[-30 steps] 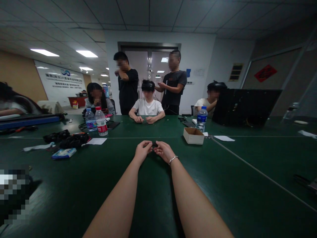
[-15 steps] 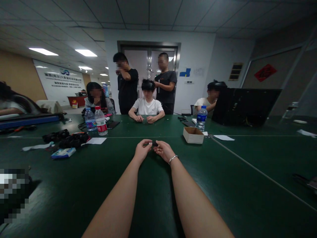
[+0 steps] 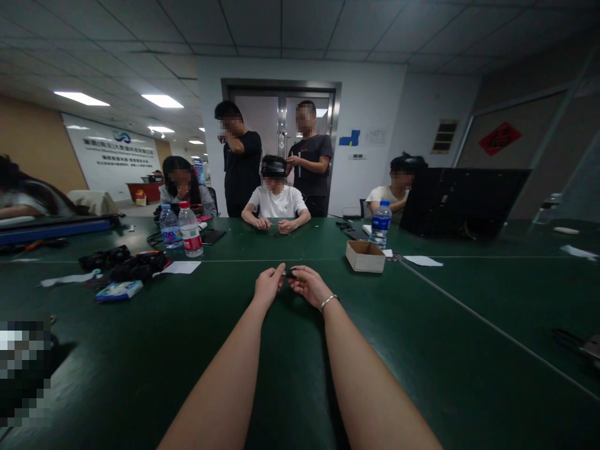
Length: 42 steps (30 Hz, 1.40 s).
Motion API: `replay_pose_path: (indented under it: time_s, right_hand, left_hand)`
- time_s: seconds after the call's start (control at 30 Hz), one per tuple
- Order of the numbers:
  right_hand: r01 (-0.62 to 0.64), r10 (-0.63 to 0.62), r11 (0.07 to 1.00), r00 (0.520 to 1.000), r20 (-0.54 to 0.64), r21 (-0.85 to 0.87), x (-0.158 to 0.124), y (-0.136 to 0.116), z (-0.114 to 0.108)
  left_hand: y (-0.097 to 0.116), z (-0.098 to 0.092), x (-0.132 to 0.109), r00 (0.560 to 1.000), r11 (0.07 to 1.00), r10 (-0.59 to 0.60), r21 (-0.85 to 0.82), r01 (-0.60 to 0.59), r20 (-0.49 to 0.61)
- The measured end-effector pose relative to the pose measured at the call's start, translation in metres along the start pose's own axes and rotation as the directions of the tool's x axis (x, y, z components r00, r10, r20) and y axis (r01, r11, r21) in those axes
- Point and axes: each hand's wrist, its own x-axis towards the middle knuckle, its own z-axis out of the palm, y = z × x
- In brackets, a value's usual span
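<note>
Over the middle of the dark green table (image 3: 290, 350) my two hands meet at a small black object (image 3: 290, 273), too small to name. My right hand (image 3: 309, 286), with a silver bangle (image 3: 329, 302) at its wrist, pinches the object between thumb and fingers. From the other side my left hand (image 3: 269, 285) is closed in a pinch at the object's left end, where a small pale bit shows. The fingers hide part of it, and whether the pale bit is joined to the black part I cannot tell.
A cardboard box (image 3: 365, 257) and a water bottle (image 3: 380, 224) stand right of my hands; a black monitor (image 3: 466, 201) is behind. At left are two bottles, one red-capped (image 3: 190, 231), a blue-white packet (image 3: 119, 291) and black gear (image 3: 135, 265). A person (image 3: 276, 203) sits opposite.
My left thumb has straightened upward, and the left fingers have curled round the object's left end. The white bit there shows less now. My right hand has barely moved.
</note>
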Motion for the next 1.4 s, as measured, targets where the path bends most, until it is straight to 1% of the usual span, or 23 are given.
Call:
replay_pose_path:
  time_s: [0.17,0.33,0.43,0.53,0.6,0.83,0.97,1.1,1.2,1.4]
  right_hand:
    - [-0.015,0.015,1.000,0.998,-0.054,0.005,0.000,0.000,0.002]
    - [-0.008,0.008,1.000,0.998,-0.057,0.013,0.002,0.001,0.000]
    - [-0.009,0.010,1.000,0.998,-0.066,0.011,0.004,0.003,-0.001]
    - [0.000,0.001,1.000,0.997,-0.077,0.015,0.004,0.004,-0.001]
    - [0.003,-0.002,1.000,0.997,-0.078,0.023,0.003,0.004,-0.002]
    - [-0.001,0.005,0.999,0.997,-0.076,0.049,-0.002,0.002,-0.003]
    - [0.003,0.002,0.997,0.998,-0.067,0.077,-0.002,0.003,-0.003]
    - [0.012,-0.007,0.995,0.999,-0.052,0.099,-0.001,0.005,-0.004]
    - [0.008,-0.004,0.996,0.999,-0.034,0.094,-0.001,0.005,-0.005]
    - [0.003,-0.003,0.996,1.000,0.004,0.085,-0.001,0.005,-0.004]
  left_hand:
    - [0.000,0.001,-0.002,1.000,1.000,0.025,0.004,-0.025,-0.008]
    - [0.004,0.002,-0.004,0.999,0.995,0.040,-0.090,-0.037,0.033]
    - [0.009,0.003,-0.008,0.997,0.983,0.064,-0.171,-0.058,0.030]
    - [0.012,0.004,-0.012,0.993,0.978,0.118,-0.177,-0.111,0.030]
    - [0.013,0.004,-0.014,0.991,0.978,0.129,-0.172,-0.121,0.040]
    - [0.007,0.003,-0.012,0.989,0.977,0.123,-0.185,-0.106,0.083]
    - [0.007,0.003,-0.012,0.993,0.978,0.077,-0.203,-0.057,0.091]
    - [0.012,0.004,-0.013,0.996,0.972,0.035,-0.233,-0.016,0.079]
    - [0.015,0.004,-0.015,0.998,0.979,0.032,-0.205,-0.018,0.062]
    - [0.008,0.003,-0.012,0.999,0.998,0.054,-0.038,-0.053,0.008]
